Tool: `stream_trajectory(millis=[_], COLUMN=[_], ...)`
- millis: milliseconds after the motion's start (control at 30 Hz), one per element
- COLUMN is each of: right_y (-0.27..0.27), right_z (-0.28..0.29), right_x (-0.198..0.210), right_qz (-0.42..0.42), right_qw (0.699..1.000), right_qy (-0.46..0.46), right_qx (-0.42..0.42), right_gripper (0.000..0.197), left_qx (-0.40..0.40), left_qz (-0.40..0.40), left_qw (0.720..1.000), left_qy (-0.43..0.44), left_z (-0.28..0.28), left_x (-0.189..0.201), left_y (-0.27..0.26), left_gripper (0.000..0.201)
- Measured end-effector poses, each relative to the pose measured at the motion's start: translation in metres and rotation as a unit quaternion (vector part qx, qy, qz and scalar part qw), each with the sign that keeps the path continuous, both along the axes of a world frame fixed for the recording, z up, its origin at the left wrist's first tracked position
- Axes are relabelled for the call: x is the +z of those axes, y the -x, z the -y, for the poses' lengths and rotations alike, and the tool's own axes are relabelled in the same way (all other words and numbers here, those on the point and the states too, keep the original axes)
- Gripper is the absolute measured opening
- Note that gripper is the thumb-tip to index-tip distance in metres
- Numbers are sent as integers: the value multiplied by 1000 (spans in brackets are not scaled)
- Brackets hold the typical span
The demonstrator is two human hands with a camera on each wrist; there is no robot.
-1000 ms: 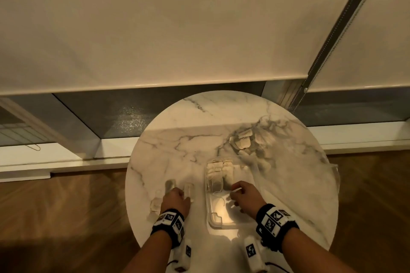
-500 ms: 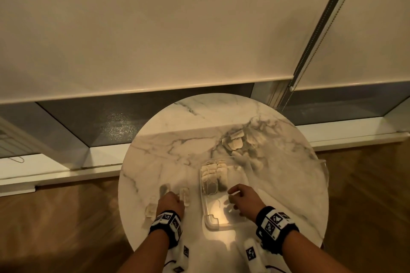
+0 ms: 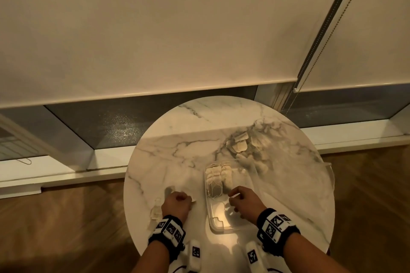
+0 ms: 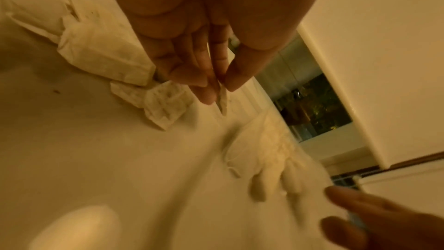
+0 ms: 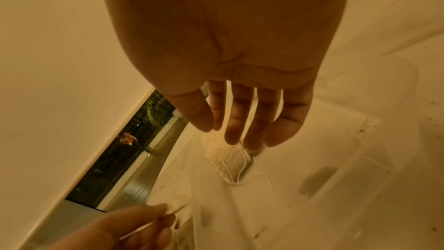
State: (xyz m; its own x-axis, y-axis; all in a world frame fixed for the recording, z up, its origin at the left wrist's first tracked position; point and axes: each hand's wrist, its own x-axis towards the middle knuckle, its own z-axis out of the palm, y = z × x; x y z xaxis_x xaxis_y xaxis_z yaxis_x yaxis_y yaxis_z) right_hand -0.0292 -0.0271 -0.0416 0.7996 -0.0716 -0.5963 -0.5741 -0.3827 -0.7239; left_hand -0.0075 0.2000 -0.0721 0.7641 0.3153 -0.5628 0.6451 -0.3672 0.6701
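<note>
Two hands are held low over the near edge of the round marble bench [image 3: 177, 150]. Toward its left edge, loose tea bags [image 3: 156, 210] are seen just beside the left hand [image 3: 176, 205], by whose thumb and fingertips a small paper tag [image 4: 223, 100] is pinched. Right of it a clear plastic tub [image 3: 221, 227] is set. The right hand [image 3: 246, 204] is held over it, fingers spread and relaxed above a stringed tea bag [image 5: 230, 159]; whether it is touched cannot be told. A heap of tea bags [image 3: 240, 145] lies toward the far right edge.

White, grey-veined marble table [image 3: 177, 150]; tea bags [image 3: 218, 178] seemingly beige.
</note>
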Motion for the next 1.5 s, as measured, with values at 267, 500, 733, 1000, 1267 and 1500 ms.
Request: stream_trajectory(millis=[267, 500, 733, 1000, 1267, 1500], right_y=[-3, -8, -12, -11, -39, -65], right_z=[-14, -25, -12, 18, 21, 18], right_x=[17, 32, 25, -25, -33, -35], right_qz=[120, 230, 196, 61, 3, 6], right_qw=[987, 966, 976, 996, 987, 977], right_qy=[-39, -80, -86, 54, 107, 163], right_qx=[97, 83, 48, 22, 118, 135], right_gripper=[29, 17, 11, 7, 13, 7], left_qx=[122, 96, 103, -39, -18, -1], left_qz=[43, -8, 24, 2, -8, 3], left_qw=[962, 925, 956, 999, 1000, 999], left_qy=[239, 369, 273, 4, -19, -32], left_z=[13, 48, 54, 54, 60, 59], left_x=[58, 79, 67, 33, 18, 20], left_y=[8, 10, 13, 26, 30, 35], left_gripper=[23, 17, 9, 32, 27, 24])
